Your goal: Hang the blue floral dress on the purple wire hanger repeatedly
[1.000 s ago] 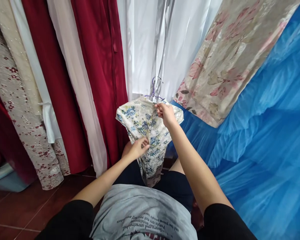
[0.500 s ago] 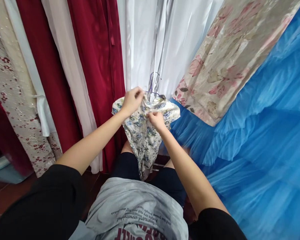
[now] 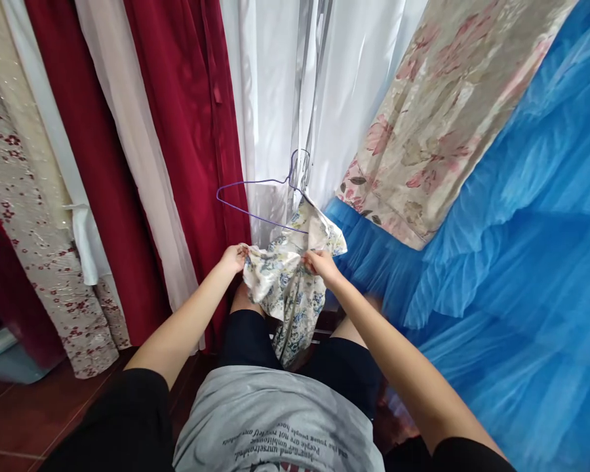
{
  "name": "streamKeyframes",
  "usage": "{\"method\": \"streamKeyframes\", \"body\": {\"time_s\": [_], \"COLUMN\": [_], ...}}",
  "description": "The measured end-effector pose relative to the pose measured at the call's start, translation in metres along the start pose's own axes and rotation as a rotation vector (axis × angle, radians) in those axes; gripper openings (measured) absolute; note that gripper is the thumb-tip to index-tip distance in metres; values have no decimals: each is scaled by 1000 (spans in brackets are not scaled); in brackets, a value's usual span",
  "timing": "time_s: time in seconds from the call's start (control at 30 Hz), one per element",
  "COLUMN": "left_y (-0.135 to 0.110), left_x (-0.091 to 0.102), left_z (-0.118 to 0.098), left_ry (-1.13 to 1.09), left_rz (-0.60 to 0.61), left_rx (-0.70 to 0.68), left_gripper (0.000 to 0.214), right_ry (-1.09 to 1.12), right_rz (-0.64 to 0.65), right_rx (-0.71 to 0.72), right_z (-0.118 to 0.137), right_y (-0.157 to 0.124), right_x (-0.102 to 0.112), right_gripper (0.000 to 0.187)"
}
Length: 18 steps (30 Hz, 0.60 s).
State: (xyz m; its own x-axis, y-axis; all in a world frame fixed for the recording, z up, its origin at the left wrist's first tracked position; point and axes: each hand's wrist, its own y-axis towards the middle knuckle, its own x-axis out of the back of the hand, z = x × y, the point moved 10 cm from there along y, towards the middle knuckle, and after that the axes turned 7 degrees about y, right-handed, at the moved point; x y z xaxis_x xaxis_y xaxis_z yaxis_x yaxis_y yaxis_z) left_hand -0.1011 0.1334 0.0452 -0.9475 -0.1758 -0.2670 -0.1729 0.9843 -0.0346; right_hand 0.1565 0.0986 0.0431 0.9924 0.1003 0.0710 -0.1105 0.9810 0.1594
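Nearest is the person's grey shirt (image 3: 275, 406), with black sleeves (image 3: 113, 419) and dark print that reads upside down from here. Beyond its hem are dark shorts (image 3: 248, 334), the two knees set apart.

A white dress (image 3: 299, 314) with blue flowers hangs between the knees, its lower end down among the shorts and its upper part bunched between the two hands. The left hand (image 3: 235, 257) pinches the dress's edge on the left, fingers closed on the cloth and pulling that side outward. The right hand (image 3: 320, 265) grips a fold near the middle, just below the neck opening, thumb and fingers together on it.

Just past the hands is a thin purple hanger (image 3: 255, 182). Its left arm sticks out bare, free of the dress, while its right end goes into the shoulder that droops on the right. The hook points up in front of grey ribbons; whether it is caught on anything, I cannot tell.

Behind stand long hanging clothes: white cloth (image 3: 270, 98) in the middle, dark red cloth (image 3: 187, 131) to the left, pink-flowered cloth (image 3: 437, 151) to the right, and blue netting (image 3: 511, 275) beyond that. At the far left, a grey tub (image 3: 29, 373) sits on red tiles (image 3: 34, 419).
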Motion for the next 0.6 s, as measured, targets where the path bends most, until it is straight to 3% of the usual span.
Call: {"method": "streamKeyframes", "body": {"time_s": [0.1,0.17,0.3,0.37,0.47,0.5,0.6], "left_y": [-12,-25,-58,-75,-101,-107,-118], "left_x": [-41,-75,-140,-164,-182,-184,-177], "left_z": [16,16,8,-5,-27,-25,1], "left_ry": [60,75,96,178,360,402,513], "left_rz": [175,293,492,583,710,770,891], "left_rx": [23,8,-48,-185,-485,-505,-381], "left_gripper": [20,19,17,17,26,33,54], "right_ry": [-118,-186,-135,-19,201,267,356], "right_rz": [135,234,410,408,343,332,311], "right_rx": [-121,-172,-20,56,8,-15,-46], "right_z": [-18,-21,11,29,42,47,66], "right_y": [-15,-26,-42,-47,-55,-59,-70], "right_x": [20,21,-8,-16,-13,-9,9], "right_gripper": [27,21,30,31,36,36,35]}}
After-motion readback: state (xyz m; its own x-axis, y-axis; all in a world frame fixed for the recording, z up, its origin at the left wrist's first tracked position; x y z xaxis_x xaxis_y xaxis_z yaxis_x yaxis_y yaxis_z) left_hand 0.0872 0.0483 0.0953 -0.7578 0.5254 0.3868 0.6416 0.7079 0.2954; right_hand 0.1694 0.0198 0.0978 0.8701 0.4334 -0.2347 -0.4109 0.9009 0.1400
